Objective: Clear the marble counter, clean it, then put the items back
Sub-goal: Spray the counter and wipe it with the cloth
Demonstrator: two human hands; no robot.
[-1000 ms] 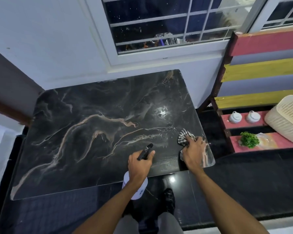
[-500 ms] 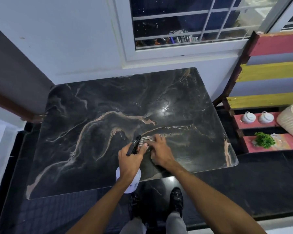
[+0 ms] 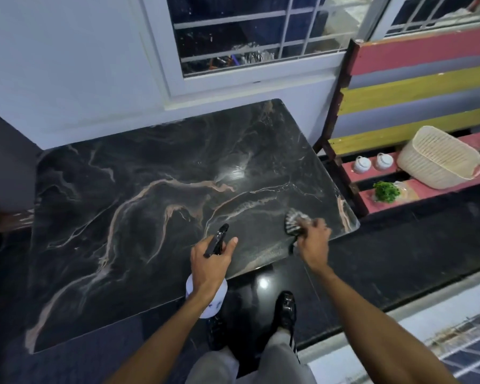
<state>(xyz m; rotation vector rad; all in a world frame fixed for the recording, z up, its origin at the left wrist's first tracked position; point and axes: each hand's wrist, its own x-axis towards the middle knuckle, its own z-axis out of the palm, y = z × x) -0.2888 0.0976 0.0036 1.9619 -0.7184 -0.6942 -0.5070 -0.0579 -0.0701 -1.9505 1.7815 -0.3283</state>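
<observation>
The black marble counter (image 3: 139,217) with tan veins lies bare below the window. My left hand (image 3: 209,261) grips a spray bottle by its black trigger head (image 3: 216,239); its white body (image 3: 209,300) hangs below my wrist at the counter's front edge. My right hand (image 3: 313,242) presses a black-and-white checked cloth (image 3: 294,221) onto the counter near its front right corner. The cloth is blurred with motion.
To the right stands a striped pink and yellow shelf (image 3: 427,51). On its lower boards sit two white lidded pots (image 3: 372,163), a cream woven basket (image 3: 438,159) on its side and a bunch of green herbs (image 3: 385,191). My black shoes (image 3: 287,309) stand on the glossy black floor.
My right hand has swept the cloth from beside the spray bottle back to the right, toward the counter's front right corner. The left hand keeps holding the bottle in place.
</observation>
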